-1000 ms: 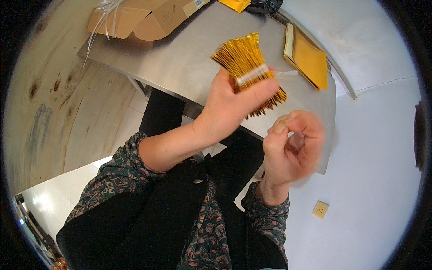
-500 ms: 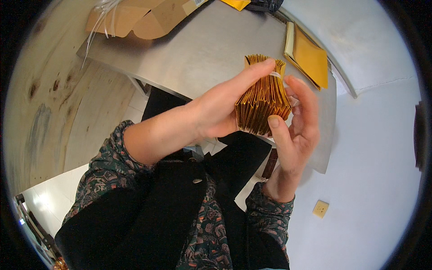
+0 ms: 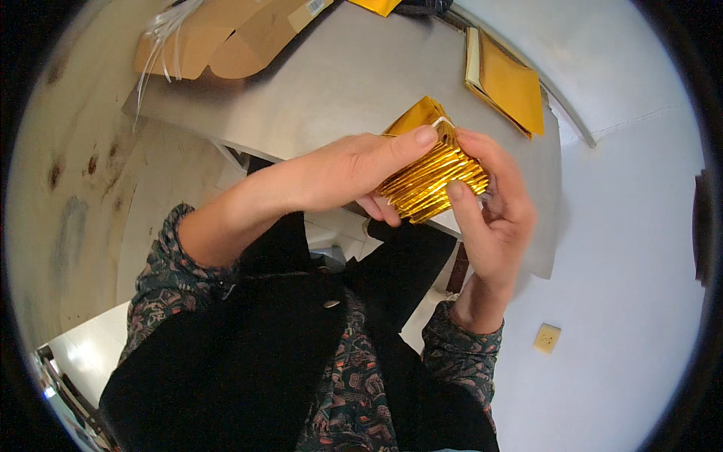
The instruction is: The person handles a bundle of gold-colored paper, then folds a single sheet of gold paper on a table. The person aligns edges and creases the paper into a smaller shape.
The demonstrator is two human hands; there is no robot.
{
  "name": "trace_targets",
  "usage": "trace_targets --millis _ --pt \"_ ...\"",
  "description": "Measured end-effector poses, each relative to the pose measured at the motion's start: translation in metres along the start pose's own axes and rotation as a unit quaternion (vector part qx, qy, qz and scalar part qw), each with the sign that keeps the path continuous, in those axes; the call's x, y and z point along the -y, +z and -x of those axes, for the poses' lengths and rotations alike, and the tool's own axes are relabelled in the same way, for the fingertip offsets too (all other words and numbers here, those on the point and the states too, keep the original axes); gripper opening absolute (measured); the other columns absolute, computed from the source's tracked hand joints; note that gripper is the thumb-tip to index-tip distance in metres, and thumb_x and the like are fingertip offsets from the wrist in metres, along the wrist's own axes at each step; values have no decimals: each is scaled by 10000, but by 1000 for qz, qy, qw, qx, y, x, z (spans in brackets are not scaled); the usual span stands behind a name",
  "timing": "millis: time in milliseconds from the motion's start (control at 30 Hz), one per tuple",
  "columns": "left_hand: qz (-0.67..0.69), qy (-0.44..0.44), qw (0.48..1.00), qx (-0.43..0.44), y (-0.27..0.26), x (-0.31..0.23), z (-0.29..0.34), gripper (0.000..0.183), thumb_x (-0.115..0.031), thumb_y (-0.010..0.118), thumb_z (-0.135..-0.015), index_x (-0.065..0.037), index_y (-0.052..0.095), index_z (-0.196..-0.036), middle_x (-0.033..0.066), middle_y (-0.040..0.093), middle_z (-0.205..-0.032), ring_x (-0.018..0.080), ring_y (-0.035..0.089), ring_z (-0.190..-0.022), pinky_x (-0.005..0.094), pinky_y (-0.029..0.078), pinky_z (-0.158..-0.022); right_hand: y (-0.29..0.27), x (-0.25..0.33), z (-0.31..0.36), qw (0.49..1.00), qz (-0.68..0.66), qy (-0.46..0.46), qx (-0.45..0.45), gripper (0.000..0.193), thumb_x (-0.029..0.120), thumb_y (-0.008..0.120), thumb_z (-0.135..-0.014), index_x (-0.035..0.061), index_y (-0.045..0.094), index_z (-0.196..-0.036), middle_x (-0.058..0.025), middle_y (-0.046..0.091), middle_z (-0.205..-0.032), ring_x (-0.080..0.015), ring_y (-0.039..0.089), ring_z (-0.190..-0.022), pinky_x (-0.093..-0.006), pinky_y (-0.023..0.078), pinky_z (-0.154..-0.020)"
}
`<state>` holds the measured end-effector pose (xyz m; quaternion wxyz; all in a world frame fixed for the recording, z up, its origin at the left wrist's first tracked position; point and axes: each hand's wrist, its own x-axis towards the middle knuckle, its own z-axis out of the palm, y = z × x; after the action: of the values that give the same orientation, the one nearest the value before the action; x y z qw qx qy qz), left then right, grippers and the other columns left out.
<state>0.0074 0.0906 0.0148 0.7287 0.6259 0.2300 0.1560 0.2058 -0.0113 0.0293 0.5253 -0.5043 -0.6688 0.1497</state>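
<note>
Between both hands is a bundle of folded gold foil paper (image 3: 433, 177), its shiny folds fanned out toward me. A thin white tie (image 3: 442, 120) goes round it near its far end. My left hand (image 3: 369, 169) grips the bundle from the left, thumb laid across its top near the tie and fingers underneath. On the other side my right hand (image 3: 497, 200) holds it, thumb on the near folds and forefinger up by the tie. The bundle is held up over the near edge of the metal table. Its underside is hidden.
The metal table (image 3: 331, 83) carries an open cardboard box (image 3: 252, 45) with white strips (image 3: 167, 38) hanging from it at the far left. A stack of gold sheets (image 3: 508, 79) lies at the right edge by the white wall (image 3: 625, 226). A black bag (image 3: 422, 6) sits at the back.
The bundle has turned and tilted, so its bright gold side and folds now show instead of the darker fold edges. My left hand has shifted slightly left and down; both hands keep hold.
</note>
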Motion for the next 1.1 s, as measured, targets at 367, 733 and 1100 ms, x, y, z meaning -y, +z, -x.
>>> trace_targets --millis 367,733,1100 --pt "-460 404 788 -71 -22 7 1 1087 -313 960 -611 -74 441 -1536 153 520 -1449 378 506 -1347 500 393 -1161 5 4 2 993 -107 45 12 433 23 752 -912 -19 620 -1322 -109 701 -1289 -147 682 -1101 -270 554 -886" --pt "-325 468 817 -90 -16 18 0 798 -193 891 -746 -35 534 -1442 149 651 -1296 327 658 -1151 391 535 -995 -1 26 9 994 -79 15 71 769 212 911 -713 17 599 -1388 -118 687 -1284 -198 663 -1134 -322 529 -925" --pt "-289 506 807 -99 -11 8 8 566 -224 887 -776 -2 664 -1247 177 722 -1216 328 697 -1108 412 548 -952 2 30 22 991 50 -70 105 1405 578 1015 -439 -126 427 -1503 -229 446 -1513 -342 493 -1394 -438 383 -1167"
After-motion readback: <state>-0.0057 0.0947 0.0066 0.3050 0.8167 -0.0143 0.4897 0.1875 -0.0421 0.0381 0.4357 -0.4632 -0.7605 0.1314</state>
